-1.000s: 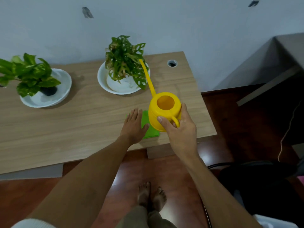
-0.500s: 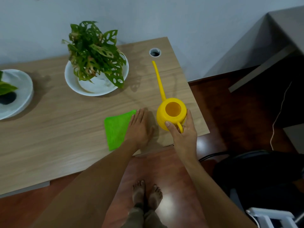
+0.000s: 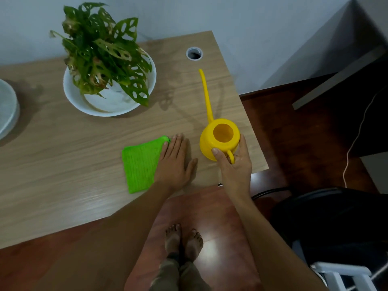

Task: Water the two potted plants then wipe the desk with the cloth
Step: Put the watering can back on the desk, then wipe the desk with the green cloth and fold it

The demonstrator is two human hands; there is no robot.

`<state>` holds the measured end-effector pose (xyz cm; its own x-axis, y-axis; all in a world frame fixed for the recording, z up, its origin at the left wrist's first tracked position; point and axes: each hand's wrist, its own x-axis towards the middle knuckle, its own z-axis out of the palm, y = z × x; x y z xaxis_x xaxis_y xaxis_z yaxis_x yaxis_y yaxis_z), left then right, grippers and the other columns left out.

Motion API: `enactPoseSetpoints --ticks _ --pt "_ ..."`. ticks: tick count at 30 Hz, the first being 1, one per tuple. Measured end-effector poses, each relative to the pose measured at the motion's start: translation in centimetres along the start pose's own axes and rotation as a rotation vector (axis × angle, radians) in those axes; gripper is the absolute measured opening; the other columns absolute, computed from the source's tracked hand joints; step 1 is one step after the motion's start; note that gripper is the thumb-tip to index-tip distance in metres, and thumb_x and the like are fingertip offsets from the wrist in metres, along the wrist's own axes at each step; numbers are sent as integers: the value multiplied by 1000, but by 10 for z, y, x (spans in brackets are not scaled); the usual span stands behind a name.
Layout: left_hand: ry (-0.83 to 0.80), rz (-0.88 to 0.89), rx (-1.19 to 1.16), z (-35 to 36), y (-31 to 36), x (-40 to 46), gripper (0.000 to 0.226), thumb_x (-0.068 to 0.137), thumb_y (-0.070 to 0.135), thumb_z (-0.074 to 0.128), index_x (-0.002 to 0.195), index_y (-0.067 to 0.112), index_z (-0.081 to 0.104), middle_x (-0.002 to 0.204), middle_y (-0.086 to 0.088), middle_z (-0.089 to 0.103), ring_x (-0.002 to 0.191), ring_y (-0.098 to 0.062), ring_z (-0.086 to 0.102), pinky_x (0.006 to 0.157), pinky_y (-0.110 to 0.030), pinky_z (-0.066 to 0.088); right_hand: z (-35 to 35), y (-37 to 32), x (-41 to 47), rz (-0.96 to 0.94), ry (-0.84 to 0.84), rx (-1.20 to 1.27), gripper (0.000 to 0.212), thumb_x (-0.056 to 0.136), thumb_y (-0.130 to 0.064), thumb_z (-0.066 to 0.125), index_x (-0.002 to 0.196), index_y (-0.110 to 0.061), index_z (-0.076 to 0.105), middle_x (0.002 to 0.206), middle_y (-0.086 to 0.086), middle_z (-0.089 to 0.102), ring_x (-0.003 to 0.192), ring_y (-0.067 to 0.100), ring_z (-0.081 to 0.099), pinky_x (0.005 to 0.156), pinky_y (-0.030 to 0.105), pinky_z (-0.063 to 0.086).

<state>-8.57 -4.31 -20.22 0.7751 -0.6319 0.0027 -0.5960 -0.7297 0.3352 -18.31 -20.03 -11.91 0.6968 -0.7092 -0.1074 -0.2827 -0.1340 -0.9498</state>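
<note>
A yellow watering can (image 3: 219,139) stood at the right of centre in the frame, near the right edge of a pale wood-grain surface (image 3: 63,160). It had a round squat body with an open circular mouth on top, a small loop handle on the near side, and a long thin spout (image 3: 206,95) reaching away toward the upper middle of the frame. The right hand (image 3: 236,164) was closed on the can, thumb pressed against the body and fingers curled at the handle.

Left of the can, in the centre of the frame, a bright green cloth (image 3: 140,164) lay flat on the surface, roughly square with a ribbed weave. The left hand (image 3: 175,162) rested palm down with fingers straight and close together and thumb spread, covering the cloth's right edge and gripping nothing.

In the upper left of the frame a potted plant (image 3: 105,55) with dark green, hole-riddled leaves, some browned, sat in a white bowl-shaped pot (image 3: 84,106). The rim of a second white dish (image 3: 8,110) showed at the far left edge. A round cable hole (image 3: 194,53) sat near the surface's far right corner. Bare feet (image 3: 183,242) stood on a reddish floor at the bottom of the frame
</note>
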Motion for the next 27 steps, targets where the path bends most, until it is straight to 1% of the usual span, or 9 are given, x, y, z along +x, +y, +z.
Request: enactPoseSetpoints --ticks 7,9,12,14,18,20,22,24,27 --pt "2 -3 -10 1 0 0 75 103 54 37 160 6 29 170 -11 21 159 -25 14 129 -46 8 2 0 -3 25 11 -71 75 90 -41 78 155 -30 42 118 -41 63 111 -13 62 95 13 50" --pt "-15 -9 -43 0 0 0 76 103 55 37 160 6 28 170 -11 20 159 -25 13 129 -46 8 4 0 -7 29 34 -105 79 89 -48 76 157 -32 39 124 -25 68 113 -2 65 98 23 53" --pt "-20 -3 -139 -6 -3 0 76 102 53 38 161 6 27 171 -10 19 159 -23 14 129 -44 9 4 1 -12 0 126 -236 77 85 -61 75 148 -26 49 122 -7 63 112 16 61 95 43 56" --pt "3 -1 -209 -15 -8 -1 73 103 49 41 161 7 27 170 -10 22 158 -24 19 128 -44 16 3 -4 -16 -65 226 -342 81 84 -63 75 148 -21 48 116 -1 55 106 21 58 89 50 56" --pt "77 -63 -223 -38 -28 -11 64 102 41 50 154 5 42 163 -15 37 148 -31 40 120 -45 36 7 -22 -22 -331 305 -356 71 88 -46 79 144 -10 55 114 10 56 101 31 62 86 52 55" --pt "80 -136 -228 -52 -41 -21 60 99 42 50 147 6 51 157 -18 45 139 -37 49 115 -48 41 15 -34 -25 -429 223 -325 63 90 -40 77 139 -4 60 107 14 60 94 23 61 83 41 56" --pt "78 -214 -231 -66 -57 -33 60 95 44 46 141 6 57 148 -19 52 130 -41 55 110 -50 45 27 -44 -26 -468 91 -311 57 91 -35 77 135 -2 63 101 13 60 86 5 50 78 31 54" --pt "78 -268 -234 -78 -73 -45 60 93 45 45 136 6 61 139 -17 57 122 -41 58 105 -49 49 39 -51 -26 -454 -44 -327 54 91 -33 78 134 -4 64 99 10 60 81 -1 44 75 32 54" --pt "48 -350 -255 -95 -91 -57 51 95 37 53 134 6 61 134 -14 58 120 -38 58 104 -46 49 61 -55 -21 -418 -248 -407 55 90 -34 78 135 -6 63 103 9 62 79 9 52 76 43 57"
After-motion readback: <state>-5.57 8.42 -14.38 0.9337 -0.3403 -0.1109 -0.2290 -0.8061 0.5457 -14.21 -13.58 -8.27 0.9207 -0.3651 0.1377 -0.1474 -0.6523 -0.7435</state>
